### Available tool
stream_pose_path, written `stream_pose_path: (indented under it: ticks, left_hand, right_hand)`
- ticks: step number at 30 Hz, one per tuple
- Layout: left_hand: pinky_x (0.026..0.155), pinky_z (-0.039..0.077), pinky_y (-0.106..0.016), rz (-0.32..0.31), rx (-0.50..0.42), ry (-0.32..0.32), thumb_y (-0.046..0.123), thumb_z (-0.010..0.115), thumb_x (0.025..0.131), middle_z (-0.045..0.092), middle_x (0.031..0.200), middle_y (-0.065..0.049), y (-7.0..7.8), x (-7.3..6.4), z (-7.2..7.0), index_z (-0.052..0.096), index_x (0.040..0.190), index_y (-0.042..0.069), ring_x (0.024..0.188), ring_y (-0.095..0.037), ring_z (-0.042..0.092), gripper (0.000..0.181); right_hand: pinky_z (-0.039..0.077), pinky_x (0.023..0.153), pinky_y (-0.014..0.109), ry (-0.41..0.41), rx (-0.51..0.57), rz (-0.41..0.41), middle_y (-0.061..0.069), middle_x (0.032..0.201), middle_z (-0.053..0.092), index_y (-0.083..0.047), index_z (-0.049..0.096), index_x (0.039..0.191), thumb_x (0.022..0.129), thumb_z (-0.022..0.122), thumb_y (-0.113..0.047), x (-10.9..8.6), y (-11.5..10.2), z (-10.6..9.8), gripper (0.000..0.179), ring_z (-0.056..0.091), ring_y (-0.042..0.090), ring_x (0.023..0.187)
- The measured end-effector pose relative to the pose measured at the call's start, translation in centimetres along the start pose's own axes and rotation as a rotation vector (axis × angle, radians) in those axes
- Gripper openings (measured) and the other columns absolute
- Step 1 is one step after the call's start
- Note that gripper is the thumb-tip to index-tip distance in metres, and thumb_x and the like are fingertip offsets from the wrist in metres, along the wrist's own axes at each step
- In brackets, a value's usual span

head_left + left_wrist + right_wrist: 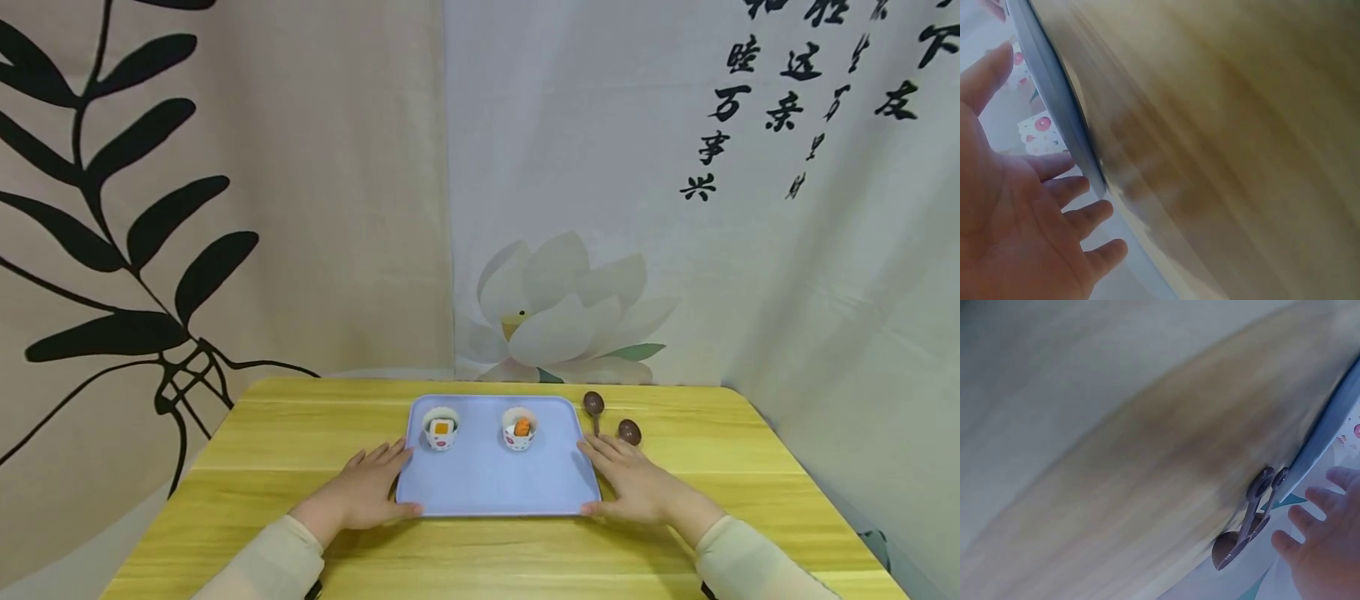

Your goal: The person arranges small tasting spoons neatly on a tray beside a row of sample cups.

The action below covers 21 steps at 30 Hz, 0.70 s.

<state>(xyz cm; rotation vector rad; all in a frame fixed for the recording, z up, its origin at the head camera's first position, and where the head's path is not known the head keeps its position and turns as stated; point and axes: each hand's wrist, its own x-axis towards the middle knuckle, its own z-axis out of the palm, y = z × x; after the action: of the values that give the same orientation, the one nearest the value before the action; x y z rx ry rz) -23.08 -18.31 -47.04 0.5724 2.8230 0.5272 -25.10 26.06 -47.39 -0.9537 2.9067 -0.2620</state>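
Note:
A light blue rectangular tray [498, 487] lies on the table in the head view. My left hand [366, 490] is at its left side, fingers spread along the rim and thumb at the near left corner. Mirroring it, my right hand [636, 485] touches the right side, its thumb by the near right corner. Toward the back of the tray stand two small patterned cups. The left cup [441, 444] holds a white piece with an orange-yellow top; the right cup [517, 442] holds an orange lump. In the left wrist view, the left fingers [1100, 212] are extended beside the tray edge.
Two brown spoons lie right of the tray: one spoon [593, 404] near its back corner, the other spoon [629, 432] just beyond my right hand, partly hidden. The wooden table [300, 433] ends at a printed curtain [360, 208] behind and to the sides.

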Motion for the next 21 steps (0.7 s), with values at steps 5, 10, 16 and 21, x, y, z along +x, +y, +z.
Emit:
stream_pose_path:
  ticks: [5, 10, 16, 21]
  left_hand:
    - [0.115, 0.016, -0.067, -0.015, 0.001, -0.022, 0.066, 0.067, 0.084, 0.026, 0.163, -0.017, -0.15, 0.03, 0.01, 0.037, 0.154, 0.001, 0.147, -0.044, 0.025, 0.1]
    - [0.114, 0.018, -0.068, -0.004, -0.013, -0.021, 0.064, 0.069, 0.083, 0.028, 0.162, -0.018, -0.25, 0.14, -0.08, 0.038, 0.153, 0.0, 0.146, -0.045, 0.026, 0.1]
    - [0.115, 0.018, -0.067, -0.004, -0.016, -0.015, 0.063, 0.071, 0.082, 0.031, 0.161, -0.017, -0.47, 0.23, -0.03, 0.041, 0.151, 0.0, 0.146, -0.044, 0.027, 0.099]
    - [0.116, 0.018, -0.065, -0.002, -0.001, -0.007, 0.063, 0.073, 0.081, 0.033, 0.16, -0.016, -0.56, 0.47, -0.01, 0.043, 0.15, 0.0, 0.146, -0.042, 0.028, 0.098]
  right_hand:
    - [0.021, 0.116, 0.064, -0.006, 0.015, -0.01, 0.021, 0.161, 0.028, -0.002, 0.031, 0.156, 0.089, 0.058, -0.068, 0.06, -0.06, 0.19, 0.097, 0.023, 0.046, 0.147]
    - [0.02, 0.117, 0.063, -0.027, 0.016, 0.004, 0.018, 0.162, 0.027, -0.004, 0.03, 0.157, 0.088, 0.057, -0.072, 0.15, 0.05, 0.37, 0.101, 0.022, 0.045, 0.147]
    - [0.022, 0.115, 0.065, -0.022, 0.013, -0.016, 0.021, 0.16, 0.03, 0.0, 0.034, 0.154, 0.087, 0.059, -0.07, 0.16, 0.26, 0.67, 0.1, 0.025, 0.047, 0.146]
    - [0.022, 0.115, 0.065, -0.028, 0.006, 0.0, 0.02, 0.161, 0.03, 0.001, 0.033, 0.154, 0.087, 0.058, -0.071, 0.24, 0.38, 0.76, 0.101, 0.025, 0.046, 0.146]
